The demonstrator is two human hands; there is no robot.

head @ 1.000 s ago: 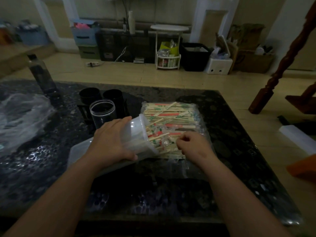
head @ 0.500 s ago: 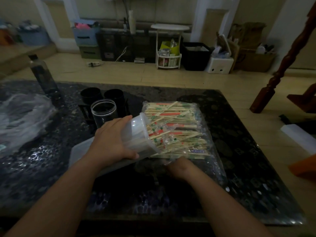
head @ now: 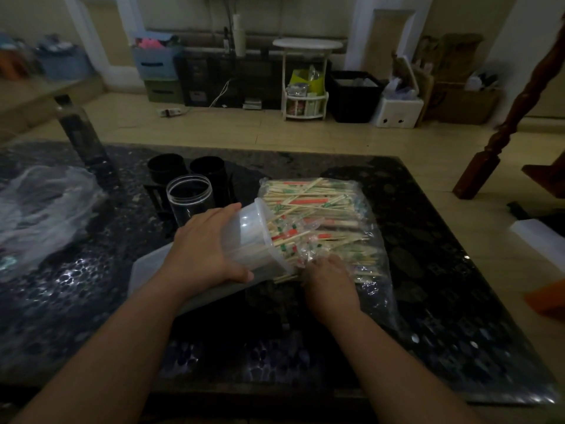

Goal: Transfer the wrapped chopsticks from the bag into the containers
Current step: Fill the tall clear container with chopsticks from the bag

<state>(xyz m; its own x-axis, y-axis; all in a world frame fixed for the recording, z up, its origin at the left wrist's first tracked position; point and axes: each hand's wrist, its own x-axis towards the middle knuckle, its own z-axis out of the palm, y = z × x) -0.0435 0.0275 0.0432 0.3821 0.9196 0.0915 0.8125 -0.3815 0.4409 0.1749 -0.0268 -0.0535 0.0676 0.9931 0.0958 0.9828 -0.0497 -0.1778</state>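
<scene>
Wrapped wooden chopsticks now reach the tilted translucent plastic tub gripped by the left hand; the right hand, moved up, pinches them.

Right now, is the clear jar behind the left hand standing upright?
Yes, the clear jar stands upright with its open mouth up, behind the left hand.

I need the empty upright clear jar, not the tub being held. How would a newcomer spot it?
Start at the dark stone table, then the bag of wrapped chopsticks at its middle. Just left of the bag, beyond the left hand, stands the clear jar. Unlike the two black cups behind it, it is see-through.
</scene>
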